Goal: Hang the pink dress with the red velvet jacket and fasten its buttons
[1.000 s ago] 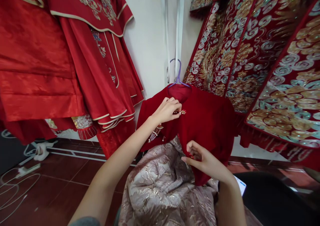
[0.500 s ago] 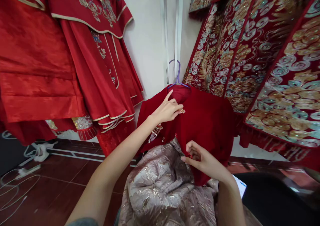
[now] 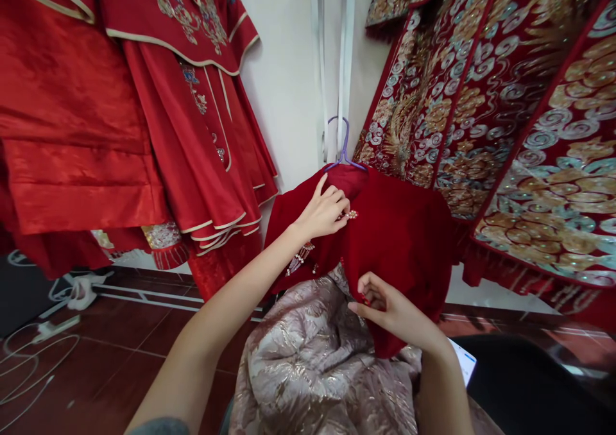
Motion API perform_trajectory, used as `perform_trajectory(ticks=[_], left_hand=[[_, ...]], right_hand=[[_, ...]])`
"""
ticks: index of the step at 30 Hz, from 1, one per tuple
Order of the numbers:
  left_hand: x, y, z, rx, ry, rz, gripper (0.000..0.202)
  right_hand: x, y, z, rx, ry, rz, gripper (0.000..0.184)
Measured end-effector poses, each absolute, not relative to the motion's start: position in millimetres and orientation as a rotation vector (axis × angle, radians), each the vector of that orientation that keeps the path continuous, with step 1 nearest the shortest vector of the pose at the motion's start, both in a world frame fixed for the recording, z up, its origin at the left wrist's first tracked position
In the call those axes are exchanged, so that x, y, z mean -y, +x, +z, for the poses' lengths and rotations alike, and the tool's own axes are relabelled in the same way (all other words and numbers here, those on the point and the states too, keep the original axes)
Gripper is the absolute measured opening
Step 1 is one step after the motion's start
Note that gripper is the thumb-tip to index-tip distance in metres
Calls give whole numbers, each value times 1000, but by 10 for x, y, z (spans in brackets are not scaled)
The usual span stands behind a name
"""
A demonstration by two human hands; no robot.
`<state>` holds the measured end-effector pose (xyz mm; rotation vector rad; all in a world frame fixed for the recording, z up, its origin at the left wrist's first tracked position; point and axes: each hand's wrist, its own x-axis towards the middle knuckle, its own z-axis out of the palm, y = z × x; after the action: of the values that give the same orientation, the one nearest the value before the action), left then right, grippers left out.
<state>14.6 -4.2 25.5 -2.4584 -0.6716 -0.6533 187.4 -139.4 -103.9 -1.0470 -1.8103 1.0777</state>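
A dark red velvet jacket (image 3: 404,236) hangs on a purple hanger (image 3: 342,145) in front of me. My left hand (image 3: 323,209) is closed on the jacket's front just below the collar, its fingertips at a small beaded clasp (image 3: 351,215). A beaded tassel (image 3: 298,258) dangles under that wrist. Lower down, my right hand (image 3: 392,310) pinches the jacket's front edge between thumb and fingers. Under both hands lies a crumpled pink and gold brocade cloth (image 3: 312,351).
Red satin robes with cream piping (image 3: 158,120) hang at the left. Heavily embroidered red and gold garments (image 3: 505,114) hang at the right. White cables and a power strip (image 3: 52,326) lie on the dark red tile floor. A phone (image 3: 464,358) lies beside my right wrist.
My left hand's fingers have shifted slightly at the collar, the index finger now lifted toward the neckline. My right hand keeps its pinch in the same place.
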Motion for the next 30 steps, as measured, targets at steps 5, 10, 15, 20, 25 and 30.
perform_trajectory(ticks=[5, 10, 15, 20, 25, 30], left_hand=[[20, 149, 264, 674, -2554, -654, 13], [8, 144, 295, 651, -2624, -655, 11], [1, 152, 343, 638, -2685, -642, 9], [-26, 167, 360, 646, -2688, -607, 7], [-23, 161, 349, 621, -2644, -589, 10], [36, 118, 287, 583, -2544, -555, 17]], right_hand=[[1407, 1876, -1017, 1825, -1044, 1095, 34], [1408, 1869, -1014, 1823, -1043, 1094, 34], [1390, 1861, -1042, 1810, -1038, 1078, 32], [1379, 1857, -1037, 1795, -1033, 1094, 30], [1390, 1854, -1080, 1813, -1045, 1081, 30], [1268, 1807, -925, 1551, -1224, 577, 47]])
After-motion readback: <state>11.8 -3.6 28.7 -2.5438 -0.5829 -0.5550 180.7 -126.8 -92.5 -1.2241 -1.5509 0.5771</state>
